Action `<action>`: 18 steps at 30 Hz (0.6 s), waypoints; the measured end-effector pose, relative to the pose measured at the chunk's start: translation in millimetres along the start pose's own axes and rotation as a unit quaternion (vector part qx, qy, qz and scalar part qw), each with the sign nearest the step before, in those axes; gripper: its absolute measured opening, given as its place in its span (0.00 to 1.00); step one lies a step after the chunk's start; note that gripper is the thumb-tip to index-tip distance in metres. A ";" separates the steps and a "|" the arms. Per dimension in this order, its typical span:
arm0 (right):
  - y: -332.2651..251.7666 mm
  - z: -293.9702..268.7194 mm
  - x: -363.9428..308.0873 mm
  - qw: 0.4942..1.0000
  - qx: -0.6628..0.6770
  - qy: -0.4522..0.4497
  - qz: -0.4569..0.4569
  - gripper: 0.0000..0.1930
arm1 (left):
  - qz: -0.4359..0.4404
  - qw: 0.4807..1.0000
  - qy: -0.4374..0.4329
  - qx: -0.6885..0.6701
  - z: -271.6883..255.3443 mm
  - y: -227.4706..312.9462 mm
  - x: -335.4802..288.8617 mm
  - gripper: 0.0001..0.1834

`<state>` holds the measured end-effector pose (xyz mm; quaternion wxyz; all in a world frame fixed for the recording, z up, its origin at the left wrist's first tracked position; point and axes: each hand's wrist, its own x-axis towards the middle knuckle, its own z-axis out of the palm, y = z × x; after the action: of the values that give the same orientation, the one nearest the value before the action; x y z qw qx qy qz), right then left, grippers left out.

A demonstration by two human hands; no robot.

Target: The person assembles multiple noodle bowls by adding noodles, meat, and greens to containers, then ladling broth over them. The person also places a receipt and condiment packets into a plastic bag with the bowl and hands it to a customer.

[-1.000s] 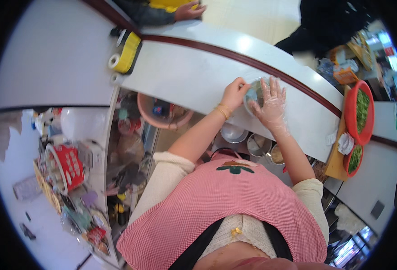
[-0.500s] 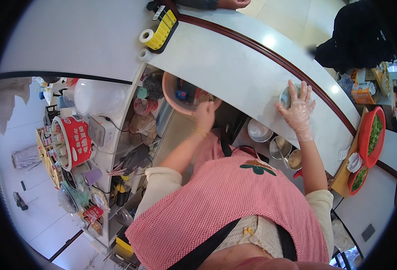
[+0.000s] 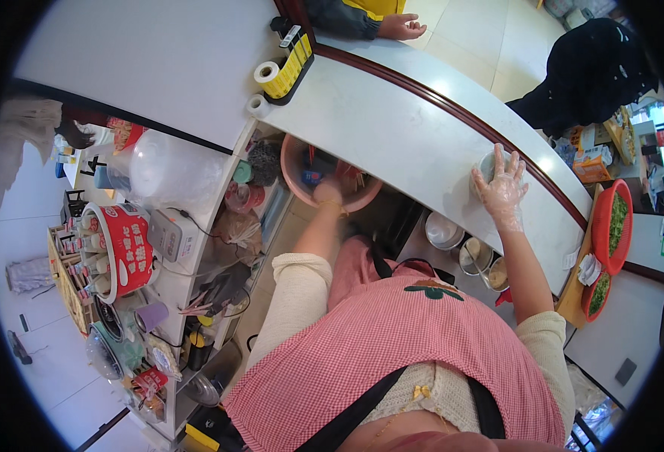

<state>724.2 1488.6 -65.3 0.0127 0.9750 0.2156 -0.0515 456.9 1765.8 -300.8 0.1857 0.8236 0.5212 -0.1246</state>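
My left hand (image 3: 330,190) is bare and reaches down into an orange-pink basin (image 3: 360,200) below the counter's edge. Its fingers are hidden among the contents, where a blue packet (image 3: 312,178) and thin reddish sticks show. On the white counter, my right hand (image 3: 504,190) wears a clear plastic glove. Its fingers are spread over a small pale round bowl (image 3: 484,166), touching it without closing round it; the hand covers much of the bowl.
Metal pots (image 3: 443,230) stand on a shelf under the counter. A yellow label roll (image 3: 287,75) is at the far left of the counter. Red baskets of greens (image 3: 616,226) sit at right. Beyond the counter, a person's hand (image 3: 403,27) and a dark-clothed person (image 3: 595,75) show.
My left hand has gone deeper into the basin, its fingers dropping out of sight. My right hand stays spread on the bowl. The view has shifted slightly, and the other person's hand shows more.
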 end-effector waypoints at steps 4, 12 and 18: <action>-0.8 -1.2 -0.2 1.000 0.001 -0.003 0.002 0.46 | 0.069 0.995 -0.065 -0.021 -36.1 -11.7 -16.8 0.17; 0.3 -1.6 -1.9 1.000 0.008 0.006 0.000 0.45 | -0.177 0.842 0.194 -0.472 -31.2 -66.9 -127.5 0.19; 5.8 13.2 -6.7 0.995 0.063 0.074 -0.034 0.46 | 0.158 0.836 0.253 -0.460 -30.6 17.5 -133.6 0.20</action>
<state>719.3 1479.9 -77.8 -0.0668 0.9672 0.2451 0.0065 416.2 1663.9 -216.9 0.4219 0.7173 0.4098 0.3734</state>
